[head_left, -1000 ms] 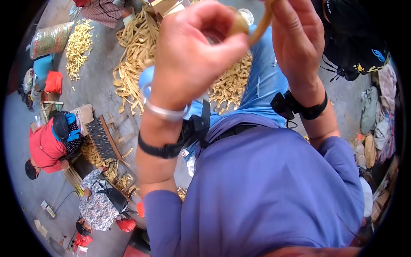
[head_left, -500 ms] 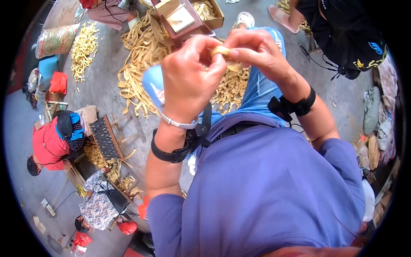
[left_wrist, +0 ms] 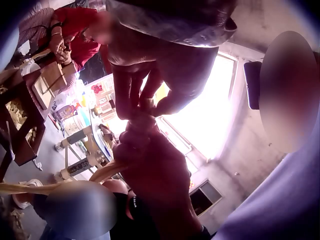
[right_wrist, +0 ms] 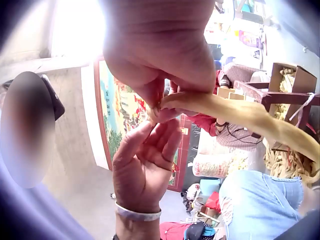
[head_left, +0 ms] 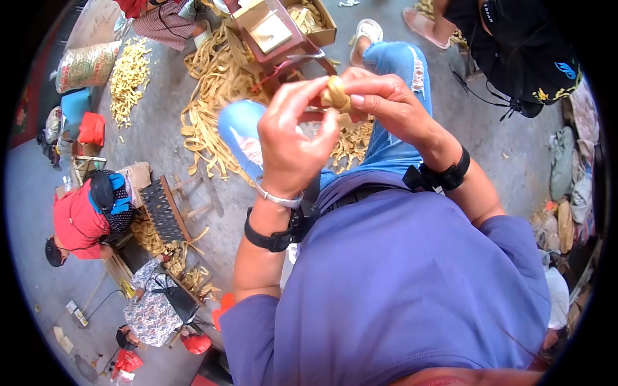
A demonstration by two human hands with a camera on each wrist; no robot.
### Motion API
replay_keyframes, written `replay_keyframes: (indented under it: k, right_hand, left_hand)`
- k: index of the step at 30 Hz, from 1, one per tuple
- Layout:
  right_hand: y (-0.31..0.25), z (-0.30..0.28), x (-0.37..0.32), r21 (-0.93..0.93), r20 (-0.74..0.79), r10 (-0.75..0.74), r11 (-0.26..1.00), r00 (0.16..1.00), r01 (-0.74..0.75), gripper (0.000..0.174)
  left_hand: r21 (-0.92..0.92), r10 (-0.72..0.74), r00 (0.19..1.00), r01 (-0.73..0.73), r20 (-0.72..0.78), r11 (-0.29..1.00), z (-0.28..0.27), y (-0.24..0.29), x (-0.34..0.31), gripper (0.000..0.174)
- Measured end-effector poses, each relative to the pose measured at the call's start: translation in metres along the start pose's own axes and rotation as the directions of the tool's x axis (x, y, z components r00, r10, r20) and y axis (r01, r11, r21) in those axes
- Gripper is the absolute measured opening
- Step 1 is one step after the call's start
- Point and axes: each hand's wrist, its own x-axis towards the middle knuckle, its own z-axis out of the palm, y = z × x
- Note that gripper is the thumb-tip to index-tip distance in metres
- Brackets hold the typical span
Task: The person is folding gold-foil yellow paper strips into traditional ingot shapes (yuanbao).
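Note:
A tan, flat strip is wound into a small thick bundle (head_left: 336,95) between my two hands, in front of my knees. My left hand (head_left: 293,138), with a white band at the wrist, pinches the bundle from the left with its fingertips. From the other side my right hand (head_left: 396,109) grips it, thumb lying along its edge. In the right wrist view the long tail of the strip (right_wrist: 235,112) runs out from my right hand toward the right. Fingers partly hide the wound part in both wrist views.
Long tan strips (head_left: 215,83) lie heaped on the floor ahead, beside a dark red wooden stand (head_left: 273,55). Shorter pieces (head_left: 351,141) lie between my legs, and another pile (head_left: 129,74) stands farther left. Other people sit around, one in a red shirt (head_left: 80,219).
My hands were higher and apart, with the strip between them; they came down and together. The strip now shows as a compact bundle at the fingertips.

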Motion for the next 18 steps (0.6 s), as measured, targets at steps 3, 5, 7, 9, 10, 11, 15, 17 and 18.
replay_keyframes:
  k: [3, 5, 7, 9, 10, 11, 15, 17, 18]
  right_hand:
    - [-0.001, 0.003, -0.001, 0.129, -0.113, 0.093, 0.989, 0.989, -0.078, 0.024]
    - [-0.003, 0.003, 0.000, 0.169, -0.120, 0.154, 0.977, 0.981, -0.132, 0.027]
    - [-0.005, 0.001, 0.000, 0.167, -0.071, 0.212, 0.966, 0.975, -0.198, 0.030]
    - [-0.006, 0.008, 0.000, 0.096, -0.112, 0.176, 0.981, 0.978, -0.166, 0.025]
    - [-0.006, 0.006, 0.002, -0.010, -0.100, 0.140, 0.990, 0.985, -0.142, 0.022]
    - [-0.008, 0.001, 0.003, -0.113, -0.087, 0.104, 0.987, 0.991, -0.114, 0.019]
    - [-0.012, -0.009, 0.003, -0.190, -0.079, 0.000, 0.982, 0.997, -0.015, 0.009]
    - [-0.012, -0.009, 0.004, -0.278, -0.064, -0.080, 0.959, 0.995, 0.059, 0.008]
    - [-0.011, -0.009, 0.005, -0.287, -0.062, -0.077, 0.956, 0.995, 0.057, 0.008]
  left_hand:
    - [-0.107, -0.156, 0.988, 0.157, 0.020, 0.982, 0.000, -0.006, -0.007, 0.023]
    - [-0.163, -0.238, 0.971, 0.235, -0.001, 0.958, 0.000, -0.008, -0.008, 0.014]
    - [-0.302, -0.320, 0.945, 0.325, 0.070, 0.896, -0.007, -0.007, -0.007, 0.010]
    - [-0.405, -0.387, 0.911, 0.410, 0.143, 0.817, -0.017, -0.005, -0.004, 0.009]
    - [-0.442, -0.394, 0.905, 0.422, 0.159, 0.792, -0.023, -0.008, -0.003, 0.009]
    - [-0.476, -0.401, 0.899, 0.435, 0.178, 0.765, -0.030, -0.012, -0.003, 0.010]
    - [-0.527, -0.435, 0.890, 0.437, 0.135, 0.729, -0.047, -0.019, -0.004, 0.010]
    - [-0.565, -0.438, 0.889, 0.431, 0.133, 0.703, -0.051, -0.028, -0.007, 0.010]
    - [-0.540, -0.434, 0.890, 0.436, 0.140, 0.720, -0.053, -0.033, -0.009, 0.009]
